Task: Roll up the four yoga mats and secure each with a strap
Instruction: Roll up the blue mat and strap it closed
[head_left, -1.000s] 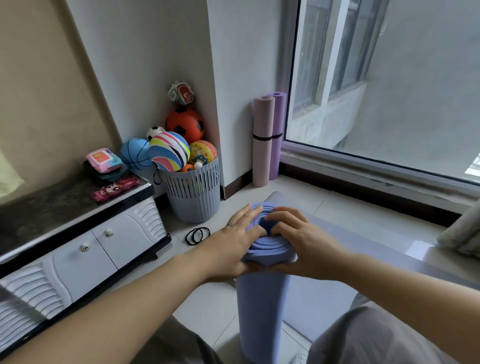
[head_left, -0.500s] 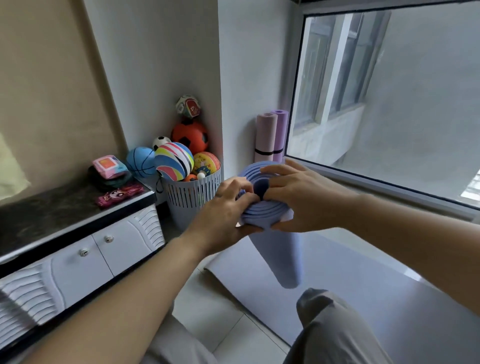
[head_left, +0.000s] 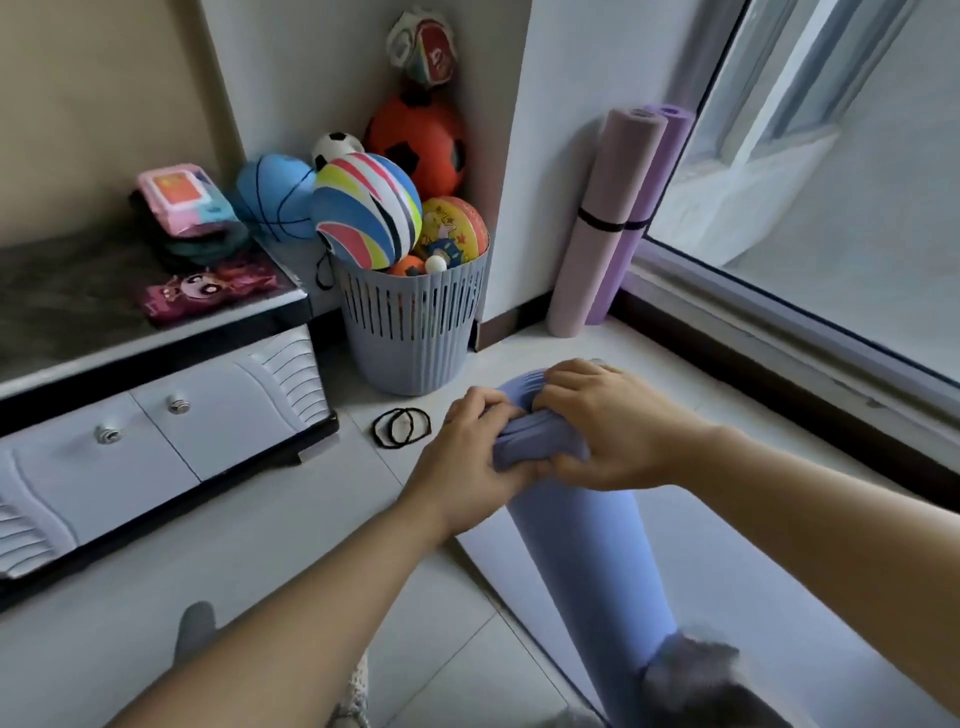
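On the tiled floor by the window, the half-rolled blue mat (head_left: 576, 545) stands tilted, its soft, light foam top end squeezed by the left hand (head_left: 470, 449) and right hand (head_left: 605, 423), so gripping near that springy end seems best.

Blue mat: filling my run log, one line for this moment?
blue mat part-rolled | left hand, right hand gripping its end | straps on floor
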